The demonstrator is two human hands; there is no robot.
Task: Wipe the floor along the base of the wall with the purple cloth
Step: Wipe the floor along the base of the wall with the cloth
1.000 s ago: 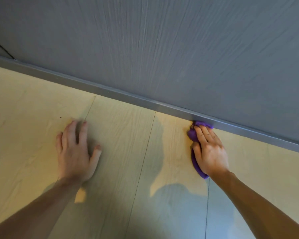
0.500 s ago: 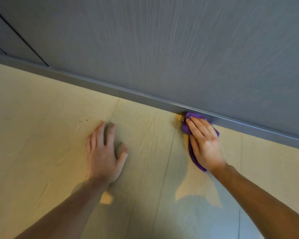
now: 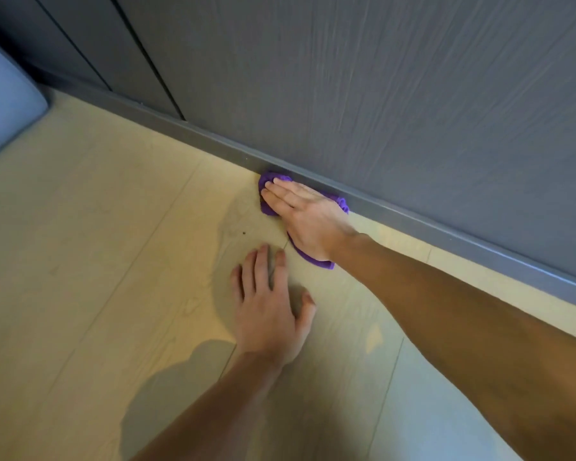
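The purple cloth lies flat on the pale wood floor, right against the grey skirting strip at the foot of the dark grey wall. My right hand presses flat on the cloth with fingers straight and pointing left; only the cloth's edges show around it. My left hand rests palm-down on the bare floor just in front of the right hand, fingers spread, holding nothing.
Vertical panel seams run down the wall at the upper left. A pale blue-grey object with a rounded corner sits on the floor at the far left. A small dark speck lies on the floor near the cloth.
My right hand has slid the cloth leftward along the skirting, past a floor-plank seam. My left hand stays planted on the floor, and the view has turned left, revealing more wall panels.
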